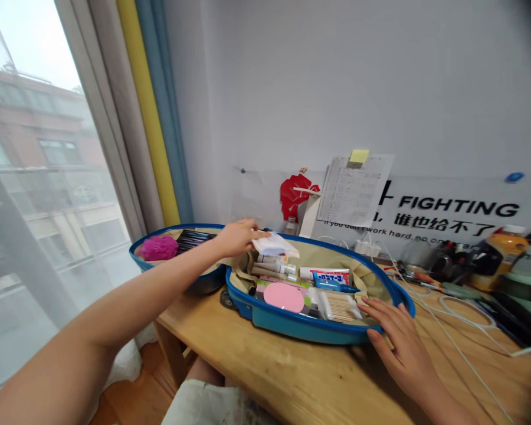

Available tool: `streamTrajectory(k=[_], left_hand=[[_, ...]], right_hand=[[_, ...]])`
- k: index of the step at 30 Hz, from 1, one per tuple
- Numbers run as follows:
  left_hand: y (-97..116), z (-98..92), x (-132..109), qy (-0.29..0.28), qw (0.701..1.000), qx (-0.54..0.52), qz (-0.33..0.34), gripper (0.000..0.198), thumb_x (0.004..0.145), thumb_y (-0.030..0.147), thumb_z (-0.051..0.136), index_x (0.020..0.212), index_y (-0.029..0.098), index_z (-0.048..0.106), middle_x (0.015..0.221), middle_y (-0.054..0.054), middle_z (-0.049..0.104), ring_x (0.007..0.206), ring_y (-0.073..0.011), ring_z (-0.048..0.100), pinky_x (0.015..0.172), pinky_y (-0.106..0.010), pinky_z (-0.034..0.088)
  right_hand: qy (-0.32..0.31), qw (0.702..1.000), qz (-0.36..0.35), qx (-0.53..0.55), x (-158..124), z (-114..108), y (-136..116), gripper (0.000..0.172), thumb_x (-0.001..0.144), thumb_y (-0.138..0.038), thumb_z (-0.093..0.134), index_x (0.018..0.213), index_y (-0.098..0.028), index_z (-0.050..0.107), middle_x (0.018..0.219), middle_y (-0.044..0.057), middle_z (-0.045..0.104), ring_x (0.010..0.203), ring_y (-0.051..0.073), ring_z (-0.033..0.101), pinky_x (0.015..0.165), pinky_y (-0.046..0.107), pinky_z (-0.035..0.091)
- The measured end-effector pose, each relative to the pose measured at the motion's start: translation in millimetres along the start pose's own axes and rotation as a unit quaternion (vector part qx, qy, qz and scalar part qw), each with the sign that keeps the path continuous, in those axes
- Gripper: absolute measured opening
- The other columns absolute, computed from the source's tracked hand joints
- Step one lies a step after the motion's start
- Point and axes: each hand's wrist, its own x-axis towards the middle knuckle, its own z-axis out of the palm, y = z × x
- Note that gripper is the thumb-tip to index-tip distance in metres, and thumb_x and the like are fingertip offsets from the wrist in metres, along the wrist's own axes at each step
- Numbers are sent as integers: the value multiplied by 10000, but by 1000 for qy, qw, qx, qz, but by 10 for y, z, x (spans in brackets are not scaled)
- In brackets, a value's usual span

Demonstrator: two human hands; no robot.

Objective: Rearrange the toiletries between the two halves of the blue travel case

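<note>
A blue oval suitcase [310, 330] lies opened out on the wooden table, its two halves side by side. My left hand [238, 236] reaches over the middle of it, fingers closed on the edge of a white soft packet [276, 244], slightly blurred. Below the packet lie white tubes [274, 268], a toothpaste tube [331, 277], a pink round pad [284, 297] and a bag of cotton swabs [340, 307]. My right hand [396, 333] rests with fingers spread on the case's right rim, near the swabs. In the left half sit a purple bath puff [159, 248] and dark slim items [194, 241].
White cables [460, 313] and an orange-labelled bottle [498, 254] occupy the table's right side, among pens and other clutter. A paper sheet [354, 189] stands behind the case, by the wall. Curtains [159, 106] and a window are at left.
</note>
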Motion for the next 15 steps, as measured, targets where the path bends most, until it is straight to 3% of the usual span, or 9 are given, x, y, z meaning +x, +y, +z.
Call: streamTrajectory(k=[3, 6, 10, 15], left_hand=[[380, 230, 354, -34, 998, -27, 51, 443, 894, 313, 426, 1328, 391, 461, 1220, -55, 503, 967, -199, 599, 785, -286, 482], [608, 444, 600, -62, 993, -60, 82, 437, 903, 300, 416, 1331, 370, 463, 1280, -65, 475, 961, -206, 617, 760, -286, 489], [764, 640, 753, -81, 990, -75, 89, 457, 900, 253, 421, 1347, 344, 449, 1299, -77, 480, 969, -209, 625, 766, -283, 489], [808, 789, 778, -116, 985, -93, 90, 498, 889, 188, 419, 1367, 329, 424, 1361, -100, 457, 1030, -236, 611, 820, -319, 486]], right_hand=[[-9, 1000, 3, 3, -12, -4, 1, 382, 893, -455, 371, 1148, -270, 587, 1164, 57, 649, 1080, 249, 594, 977, 494, 383], [-20, 1000, 11, 4, -22, -7, -3, 388, 891, -454, 373, 1158, -269, 585, 1177, 60, 642, 1097, 246, 586, 993, 495, 371], [-28, 1000, 12, 4, -21, -19, -7, 390, 890, -450, 379, 1178, -271, 572, 1182, 60, 639, 1099, 242, 585, 999, 495, 366], [-29, 999, 15, 9, -12, -34, -12, 395, 889, -454, 374, 1174, -272, 577, 1179, 60, 641, 1105, 245, 580, 1002, 497, 361]])
